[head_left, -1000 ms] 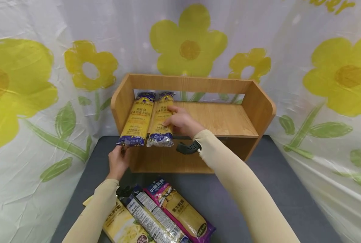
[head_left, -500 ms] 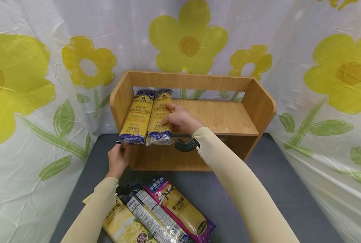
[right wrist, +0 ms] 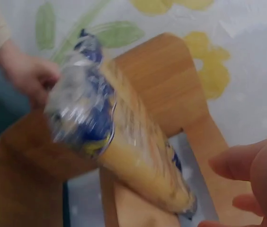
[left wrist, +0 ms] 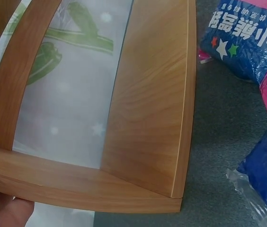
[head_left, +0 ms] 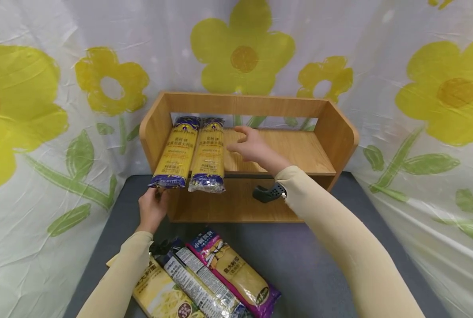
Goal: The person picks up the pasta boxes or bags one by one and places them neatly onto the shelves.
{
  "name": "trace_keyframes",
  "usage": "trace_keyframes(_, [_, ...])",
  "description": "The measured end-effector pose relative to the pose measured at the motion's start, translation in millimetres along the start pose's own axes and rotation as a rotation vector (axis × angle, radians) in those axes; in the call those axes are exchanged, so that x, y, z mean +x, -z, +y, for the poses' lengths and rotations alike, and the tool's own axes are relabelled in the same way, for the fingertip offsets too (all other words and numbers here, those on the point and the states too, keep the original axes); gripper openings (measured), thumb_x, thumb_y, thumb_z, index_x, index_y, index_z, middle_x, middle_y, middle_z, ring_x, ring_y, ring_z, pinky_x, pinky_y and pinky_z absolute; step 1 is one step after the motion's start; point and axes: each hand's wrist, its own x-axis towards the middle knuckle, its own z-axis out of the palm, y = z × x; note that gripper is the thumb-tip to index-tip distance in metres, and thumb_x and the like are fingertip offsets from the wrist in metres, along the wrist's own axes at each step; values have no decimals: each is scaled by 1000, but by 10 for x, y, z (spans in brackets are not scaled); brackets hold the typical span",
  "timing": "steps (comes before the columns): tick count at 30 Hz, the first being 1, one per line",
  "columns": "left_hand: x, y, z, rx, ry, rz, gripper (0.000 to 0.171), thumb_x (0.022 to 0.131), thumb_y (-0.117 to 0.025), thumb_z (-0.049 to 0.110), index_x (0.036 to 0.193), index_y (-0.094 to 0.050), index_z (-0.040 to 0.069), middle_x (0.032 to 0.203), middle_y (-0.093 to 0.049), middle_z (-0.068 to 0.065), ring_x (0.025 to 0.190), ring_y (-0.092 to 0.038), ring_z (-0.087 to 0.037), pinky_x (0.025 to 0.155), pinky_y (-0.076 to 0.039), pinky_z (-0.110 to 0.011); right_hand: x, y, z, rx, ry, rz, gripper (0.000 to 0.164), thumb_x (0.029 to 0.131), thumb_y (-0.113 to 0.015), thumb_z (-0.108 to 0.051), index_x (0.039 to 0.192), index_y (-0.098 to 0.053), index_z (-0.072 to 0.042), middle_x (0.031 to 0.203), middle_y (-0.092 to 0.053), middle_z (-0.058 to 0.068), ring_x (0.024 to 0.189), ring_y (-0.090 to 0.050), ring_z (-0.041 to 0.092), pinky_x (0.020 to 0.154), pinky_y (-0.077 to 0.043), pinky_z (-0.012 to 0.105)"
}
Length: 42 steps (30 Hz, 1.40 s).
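Observation:
Two yellow-and-blue spaghetti packs, the left pack (head_left: 176, 152) and the right pack (head_left: 208, 154), lie side by side on the upper board of a wooden shelf (head_left: 288, 150). Their front ends stick out past the board's edge. My right hand (head_left: 256, 148) hovers just right of the right pack, its fingers spread and holding nothing. In the right wrist view that pack is blurred, with the thumb and fingers apart from it. My left hand (head_left: 152, 206) grips the shelf's left side panel (left wrist: 76, 189), below the left pack's front end; fingertips (left wrist: 13, 213) show at the panel's edge.
On the dark grey table (head_left: 319, 265) in front of the shelf lie a yellow pasta pack (head_left: 160, 287), a silver-and-blue pack (head_left: 200, 282) and a purple pasta pack (head_left: 236, 274). The left forearm overlaps the yellow one. A flowered curtain (head_left: 244, 57) hangs behind the shelf.
The right pack has shifted left against the left pack. My right hand has let go of it and moved away to the right. The left hand stays at the side panel.

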Motion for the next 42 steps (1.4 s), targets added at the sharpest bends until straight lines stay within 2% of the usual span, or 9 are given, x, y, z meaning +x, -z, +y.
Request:
trace_keyframes(5, [-23,-18,-41,13,-10,14,16,96,-61,0,111,-63,-6,102,-71,-31,92,-70,-46,79,-56,-60,-379,305,275,-34,78,-34,60,99,-62,-15,154,-41,-9,143,-57,27,114,-64,36,76,-53,36])
trace_keyframes(10, [-12,-28,-52,14,-47,29,15,94,-60,-1,108,-63,-6,98,-72,-30,86,-71,-44,74,-56,-57,-783,525,744,-71,110,-112,53,99,-61,-13,148,-46,-1,130,-65,28,98,-69,27,69,-54,29])
trace_keyframes(14, [-3,-13,-58,34,-51,49,10,92,-61,-2,102,-63,-5,91,-71,-28,78,-68,-40,65,-52,-34,-987,541,1196,-74,98,-186,49,98,-63,-13,143,-51,2,124,-66,27,91,-68,19,69,-54,32])
trace_keyframes(19, [7,17,-49,26,-31,56,11,93,-60,-2,104,-63,-5,90,-70,-27,79,-67,-39,65,-34,-4,-1045,305,1749,-28,31,-307,51,96,-64,-13,143,-50,4,119,-68,29,90,-67,22,68,-56,36])
trace_keyframes(22, [10,15,-32,4,-21,45,14,94,-59,-3,107,-63,-6,92,-69,-28,87,-69,-42,70,-30,4,-1064,52,2032,-12,-11,-368,54,95,-66,-14,143,-50,3,118,-68,27,92,-68,23,68,-57,39])
trace_keyframes(28, [-10,-16,-9,-5,-8,22,15,96,-59,-1,110,-62,-6,94,-68,-26,90,-69,-40,72,-30,5,-1147,-522,2418,71,-111,-486,56,92,-71,-11,143,-51,3,115,-70,23,86,-67,12,63,-56,36])
trace_keyframes(33, [-16,-17,-3,21,5,19,10,97,-59,0,105,-61,-4,91,-67,-25,87,-67,-37,70,-33,-1,-1155,-884,2545,143,-160,-535,59,86,-73,-2,141,-52,-1,94,-68,5,71,-60,10,54,-48,24])
trace_keyframes(37, [-24,-24,8,32,28,8,10,98,-60,2,106,-61,-3,94,-69,-24,89,-69,-37,70,-38,-7,-1151,-989,2512,125,-111,-536,68,77,-75,6,141,-51,-1,85,-63,5,64,-56,10,54,-46,22])
trace_keyframes(42, [-13,-17,28,19,11,26,8,96,-60,0,102,-61,-5,91,-69,-26,85,-67,-37,68,-32,-1,-1150,-1035,2419,126,-81,-583,78,73,-75,10,144,-47,-6,89,-69,12,74,-65,14,65,-53,25])
